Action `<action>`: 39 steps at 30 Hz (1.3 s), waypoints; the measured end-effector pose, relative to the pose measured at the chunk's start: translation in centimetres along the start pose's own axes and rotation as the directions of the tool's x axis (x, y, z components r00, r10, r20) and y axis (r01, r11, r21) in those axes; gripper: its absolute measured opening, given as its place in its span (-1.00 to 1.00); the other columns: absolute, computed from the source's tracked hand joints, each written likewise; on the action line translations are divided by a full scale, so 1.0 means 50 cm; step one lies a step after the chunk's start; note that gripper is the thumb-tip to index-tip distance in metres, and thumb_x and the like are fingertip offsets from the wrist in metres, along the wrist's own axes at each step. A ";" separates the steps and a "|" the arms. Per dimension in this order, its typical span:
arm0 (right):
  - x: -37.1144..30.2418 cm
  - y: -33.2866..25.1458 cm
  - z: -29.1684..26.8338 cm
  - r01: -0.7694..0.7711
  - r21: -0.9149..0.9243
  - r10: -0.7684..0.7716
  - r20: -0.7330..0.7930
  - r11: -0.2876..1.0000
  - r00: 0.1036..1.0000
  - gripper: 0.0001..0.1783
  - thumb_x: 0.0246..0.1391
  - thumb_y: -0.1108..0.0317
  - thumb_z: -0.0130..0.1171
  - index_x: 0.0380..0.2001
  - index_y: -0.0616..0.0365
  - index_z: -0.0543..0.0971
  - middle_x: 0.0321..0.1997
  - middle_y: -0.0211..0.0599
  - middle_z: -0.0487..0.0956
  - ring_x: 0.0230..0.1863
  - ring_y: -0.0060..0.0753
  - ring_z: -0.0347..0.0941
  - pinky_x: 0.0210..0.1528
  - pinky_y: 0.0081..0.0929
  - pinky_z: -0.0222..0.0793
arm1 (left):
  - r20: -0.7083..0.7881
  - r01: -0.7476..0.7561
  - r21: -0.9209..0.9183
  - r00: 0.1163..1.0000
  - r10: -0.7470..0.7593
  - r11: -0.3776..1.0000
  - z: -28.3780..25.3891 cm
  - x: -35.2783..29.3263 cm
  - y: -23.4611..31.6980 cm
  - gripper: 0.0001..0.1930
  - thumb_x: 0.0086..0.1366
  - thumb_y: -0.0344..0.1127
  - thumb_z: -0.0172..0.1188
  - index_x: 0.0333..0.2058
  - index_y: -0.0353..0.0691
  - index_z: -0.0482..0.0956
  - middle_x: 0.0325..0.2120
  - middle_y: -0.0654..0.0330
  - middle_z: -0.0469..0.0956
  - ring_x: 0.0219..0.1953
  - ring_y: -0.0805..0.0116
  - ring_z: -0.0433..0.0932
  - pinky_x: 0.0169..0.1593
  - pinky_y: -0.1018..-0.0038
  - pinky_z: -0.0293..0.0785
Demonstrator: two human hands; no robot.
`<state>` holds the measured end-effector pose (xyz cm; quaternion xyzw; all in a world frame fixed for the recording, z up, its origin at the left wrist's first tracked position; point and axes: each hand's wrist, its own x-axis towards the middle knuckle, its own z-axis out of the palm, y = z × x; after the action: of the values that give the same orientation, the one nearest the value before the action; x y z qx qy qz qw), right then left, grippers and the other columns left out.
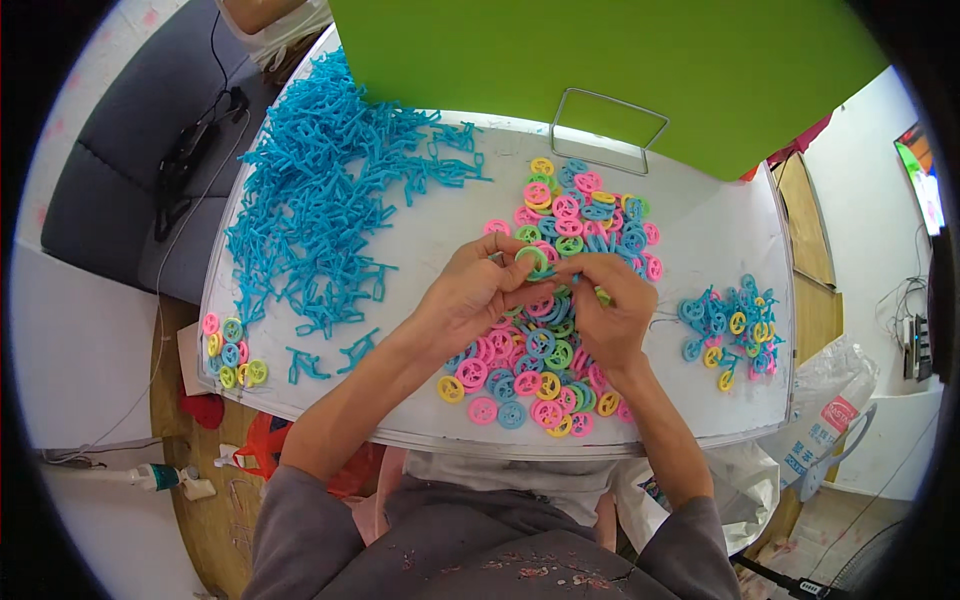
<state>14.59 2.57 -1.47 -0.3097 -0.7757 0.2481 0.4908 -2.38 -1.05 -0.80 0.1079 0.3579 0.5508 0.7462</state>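
Above the middle of the table, my left hand point(474, 284) pinches a light green toy wheel point(536, 270) between thumb and fingers. Close against it, my right hand point(612, 300) is closed on a small blue plastic piece point(552, 275), mostly covered by the fingers. The two meet at the wheel; whether they are joined cannot be made out. Under and around both hands spreads a heap of pink, blue, yellow and green wheels point(540, 345). To the left lies a large pile of blue plastic frame pieces point(320, 170).
Blue pieces with wheels form a small cluster point(735, 325) at the right. Several loose wheels point(230, 350) lie by the left edge. A green board point(610, 70) and a wire stand point(610, 135) occupy the far side. Another person's arm point(258, 14) shows at the upper left.
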 end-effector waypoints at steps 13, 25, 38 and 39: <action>-0.004 -0.003 0.023 -0.258 0.195 0.273 -0.058 0.946 0.960 -0.85 -0.03 0.56 0.29 -0.32 0.30 0.61 -0.38 -0.33 0.63 -0.41 -0.64 0.53 -0.37 -0.71 0.44 | 0.076 -0.410 0.427 0.904 0.420 0.806 0.019 -0.011 -0.020 -0.78 0.38 -0.39 -0.01 -0.09 -0.38 0.46 -0.19 0.10 0.53 -0.22 0.35 0.60 -0.10 0.47 0.59; -0.004 -0.017 0.030 -0.364 0.310 0.414 -0.111 0.878 0.904 -0.88 -0.02 0.52 0.31 -0.36 0.30 0.62 -0.45 -0.42 0.61 -0.47 -0.74 0.47 -0.42 -0.77 0.37 | -0.008 -0.456 0.319 0.875 0.483 0.831 0.030 -0.013 -0.034 -0.81 0.32 -0.46 0.04 -0.17 -0.47 0.49 -0.25 0.07 0.51 -0.26 0.33 0.60 -0.19 0.50 0.62; 0.014 0.008 -0.012 0.068 0.040 -0.072 0.088 0.997 0.994 -0.78 -0.11 0.70 0.18 -0.35 0.23 0.63 -0.32 -0.21 0.63 -0.28 -0.39 0.57 -0.28 -0.53 0.49 | 0.253 -0.514 0.629 0.845 0.471 0.583 0.009 0.000 -0.007 -0.88 0.34 -0.55 -0.05 -0.21 -0.41 0.47 -0.30 0.15 0.52 -0.29 0.42 0.59 -0.21 0.50 0.60; 0.015 0.009 -0.014 0.057 0.041 -0.063 0.145 0.998 0.987 -0.75 -0.08 0.70 0.16 -0.30 0.22 0.62 -0.26 -0.21 0.63 -0.26 -0.42 0.56 -0.27 -0.55 0.49 | 0.253 -0.512 0.630 0.846 0.469 0.584 0.009 0.001 -0.005 -0.88 0.34 -0.55 -0.05 -0.21 -0.41 0.47 -0.30 0.15 0.52 -0.29 0.42 0.59 -0.21 0.50 0.60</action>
<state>15.09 3.48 -1.04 -0.2581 -0.8138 0.2695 0.4456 -1.89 -0.98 -0.63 0.4821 0.4667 0.5625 0.4831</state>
